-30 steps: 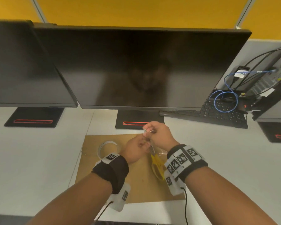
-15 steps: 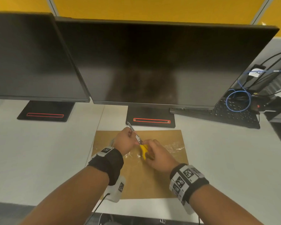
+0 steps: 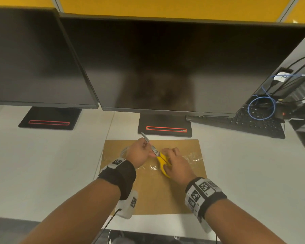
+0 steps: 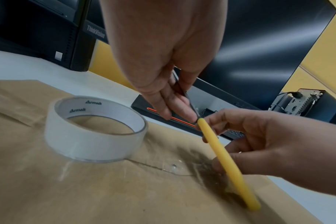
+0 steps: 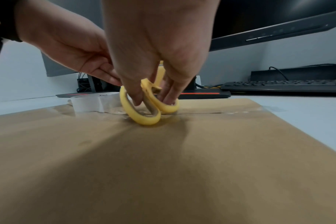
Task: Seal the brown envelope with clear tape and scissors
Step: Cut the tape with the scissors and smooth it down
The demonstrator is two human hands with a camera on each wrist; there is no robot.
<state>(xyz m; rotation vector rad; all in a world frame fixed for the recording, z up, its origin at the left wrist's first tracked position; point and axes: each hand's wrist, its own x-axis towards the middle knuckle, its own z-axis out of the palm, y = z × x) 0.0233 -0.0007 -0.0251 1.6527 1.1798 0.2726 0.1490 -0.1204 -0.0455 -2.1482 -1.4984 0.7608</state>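
Note:
The brown envelope (image 3: 153, 194) lies flat on the white desk, with a wrinkled strip of clear tape (image 3: 192, 156) across its upper part. Yellow-handled scissors (image 3: 161, 158) stand with their handles (image 5: 144, 116) resting on the envelope and their blades pointing up and away to the left. My right hand (image 3: 170, 163) has its fingers (image 5: 136, 98) inside the handle loops. My left hand (image 3: 148, 152) pinches the closed blades near the pivot (image 4: 190, 112). The roll of clear tape (image 4: 95, 133) lies flat on the envelope just left of my left hand, mostly hidden in the head view.
Two dark monitors (image 3: 174, 67) stand close behind the envelope, their black bases (image 3: 165, 127) on the desk. A black keyboard (image 3: 245, 124) and blue cable (image 3: 261, 108) lie at the back right. White desk (image 3: 42, 164) extends left and right of the envelope.
Both hands have come down from above the envelope to its surface, bringing the scissors handles onto the paper. Over the last half second the hands have barely moved.

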